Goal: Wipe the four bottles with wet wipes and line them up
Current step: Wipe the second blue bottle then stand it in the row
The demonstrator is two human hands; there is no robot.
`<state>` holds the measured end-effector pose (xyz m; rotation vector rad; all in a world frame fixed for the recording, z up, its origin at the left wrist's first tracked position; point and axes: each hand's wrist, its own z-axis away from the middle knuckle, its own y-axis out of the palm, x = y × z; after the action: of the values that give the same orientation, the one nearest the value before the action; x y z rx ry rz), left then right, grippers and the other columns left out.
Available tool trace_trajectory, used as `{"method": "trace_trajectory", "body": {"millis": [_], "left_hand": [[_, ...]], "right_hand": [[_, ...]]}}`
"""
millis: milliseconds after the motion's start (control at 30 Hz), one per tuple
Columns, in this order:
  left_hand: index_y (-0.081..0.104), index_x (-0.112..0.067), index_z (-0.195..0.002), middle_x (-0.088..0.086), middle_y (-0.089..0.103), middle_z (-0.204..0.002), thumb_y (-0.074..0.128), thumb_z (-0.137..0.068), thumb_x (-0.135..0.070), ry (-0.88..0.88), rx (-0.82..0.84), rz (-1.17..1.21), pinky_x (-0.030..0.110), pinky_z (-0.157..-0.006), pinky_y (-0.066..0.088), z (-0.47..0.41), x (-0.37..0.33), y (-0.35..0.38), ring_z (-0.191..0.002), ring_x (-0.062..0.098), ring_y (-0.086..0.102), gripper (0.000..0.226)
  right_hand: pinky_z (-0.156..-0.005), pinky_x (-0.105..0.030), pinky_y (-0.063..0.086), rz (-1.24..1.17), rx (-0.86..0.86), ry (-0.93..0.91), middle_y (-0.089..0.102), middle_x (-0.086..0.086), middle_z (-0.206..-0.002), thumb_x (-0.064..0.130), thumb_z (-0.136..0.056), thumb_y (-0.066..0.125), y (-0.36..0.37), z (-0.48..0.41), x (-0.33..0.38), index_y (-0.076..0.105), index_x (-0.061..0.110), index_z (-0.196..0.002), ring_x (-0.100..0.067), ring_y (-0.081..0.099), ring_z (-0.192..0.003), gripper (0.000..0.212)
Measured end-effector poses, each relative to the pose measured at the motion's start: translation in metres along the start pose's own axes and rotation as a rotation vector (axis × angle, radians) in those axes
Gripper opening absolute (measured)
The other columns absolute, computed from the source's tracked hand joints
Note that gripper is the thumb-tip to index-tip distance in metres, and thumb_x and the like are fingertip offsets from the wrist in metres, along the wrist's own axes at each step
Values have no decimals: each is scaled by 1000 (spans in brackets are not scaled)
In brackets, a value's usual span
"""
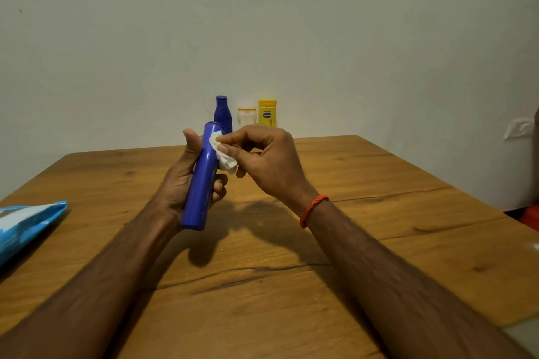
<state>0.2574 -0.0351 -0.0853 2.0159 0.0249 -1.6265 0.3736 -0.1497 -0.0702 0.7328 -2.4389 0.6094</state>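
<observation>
While left hand (186, 181) grips one blue bottle (201, 183), right hand (262, 157) pinching one wipe (224, 159), three bottles (248, 115) behind.

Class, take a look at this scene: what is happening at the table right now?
A person holds a tall blue bottle in the left hand above the wooden table. The right hand presses a white wipe against its upper part. Three more bottles stand at the far edge, by the wall.

left hand (186, 181) clasped, right hand (268, 160) pinching
</observation>
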Motion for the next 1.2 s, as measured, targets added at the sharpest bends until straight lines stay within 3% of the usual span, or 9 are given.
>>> {"method": "trace_trajectory", "body": {"millis": [167, 300, 400, 467, 600, 767, 867, 967, 1200], "left_hand": [[49, -11, -130, 1, 64, -80, 84, -39, -76, 50, 57, -80, 23, -46, 51, -1, 1, 4, -53, 11, 58, 118], [51, -15, -136, 4, 67, -91, 85, -63, -54, 114, 65, -164, 31, -55, 56, -1, -2, 6, -63, 19, 64, 89], [52, -11, -135, 11, 68, -109, 65, -84, -29, 201, 62, -260, 42, -74, 59, -2, -8, 6, -87, 30, 71, 56], [55, -11, -131, 9, 69, -116, 67, -84, -28, 283, 57, -364, 47, -85, 58, -2, -14, 5, -103, 31, 69, 52], [60, -6, -130, 6, 70, -120, 66, -93, -25, 567, 19, -759, 39, -97, 55, 0, -19, 6, -114, 20, 66, 42], [58, -6, -133, 7, 66, -127, 66, -92, -12, 831, -99, -1163, 37, -100, 50, -7, -11, 0, -118, 18, 61, 42], [56, -6, -132, 14, 66, -124, 66, -89, -11, 886, -175, -1433, 56, -97, 48, -12, -14, -12, -115, 30, 62, 45], [57, -9, -130, 12, 67, -123, 69, -86, -9, 957, -218, -1652, 60, -99, 41, -9, -14, -14, -116, 33, 61, 45], [60, -10, -124, 10, 69, -119, 71, -85, -10, 1008, -282, -1713, 55, -99, 34, -4, -10, 1, -114, 31, 62, 41]], "right_hand": [[-58, -22, 58, -12, -227, 122, 71, -1, -93, 16, -92, 70, -5, -4, 0, 71, 10, -103, -12, 70, -79, 13], [-59, -29, 61, -112, -173, 152, 72, -5, -97, 15, -94, 67, -5, -5, 5, 70, 9, -106, -16, 72, -80, 14], [-65, -33, 63, -136, -139, 160, 71, -7, -107, 15, -96, 65, -4, -5, 7, 69, 9, -111, -18, 71, -94, 17], [-66, -30, 62, -183, -127, 156, 71, -9, -111, 14, -96, 64, -8, -7, 8, 69, 9, -114, -20, 70, -98, 20], [-65, -26, 58, -241, -103, 88, 70, -14, -109, 13, -94, 66, -15, -8, 11, 71, 5, -114, -26, 67, -95, 21], [-72, -24, 58, 93, -80, -63, 66, -8, -103, 16, -88, 74, -9, -9, 7, 75, 9, -110, -14, 61, -93, 23], [-71, -13, 51, 232, -83, -159, 66, -10, -96, 17, -83, 78, -6, -8, 5, 77, 9, -106, -12, 57, -88, 24], [-71, -7, 46, 265, -126, -170, 67, -9, -92, 18, -81, 81, -2, -6, 6, 78, 9, -100, -6, 53, -85, 22], [-74, -18, 55, 257, -286, -123, 72, -8, -94, 20, -82, 80, -1, -6, 8, 78, 8, -99, -12, 64, -87, 21]]}}
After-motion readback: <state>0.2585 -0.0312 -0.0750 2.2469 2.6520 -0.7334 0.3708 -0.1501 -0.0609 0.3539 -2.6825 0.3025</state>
